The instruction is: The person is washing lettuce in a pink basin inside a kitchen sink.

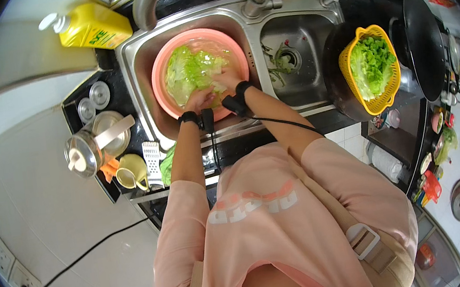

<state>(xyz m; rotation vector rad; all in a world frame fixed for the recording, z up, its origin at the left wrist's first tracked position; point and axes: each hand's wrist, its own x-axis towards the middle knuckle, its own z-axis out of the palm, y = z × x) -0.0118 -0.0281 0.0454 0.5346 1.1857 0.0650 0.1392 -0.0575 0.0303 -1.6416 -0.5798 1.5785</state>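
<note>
A pink plastic basin (157,72) of water stands in the left bowl of a steel double sink (131,76). Green lettuce leaves (193,68) lie in the water. My left hand (201,98) is in the lower middle of the basin, at the near edge of the leaves. My right hand (226,79) is beside it to the right, its fingers at the leaves. Water and leaves partly hide the fingers of both hands, so any grip is unclear. Each wrist wears a black strap with a small device.
A yellow plastic basket (394,80) of lettuce is right of the sink. Vegetable scraps (282,61) lie around the right bowl's drain. Faucets (256,7) rise behind. At left are a yellow detergent bottle (91,27), glass blender (85,155), yellow mug (131,171) and grater (152,159). A cable trails from the right wrist.
</note>
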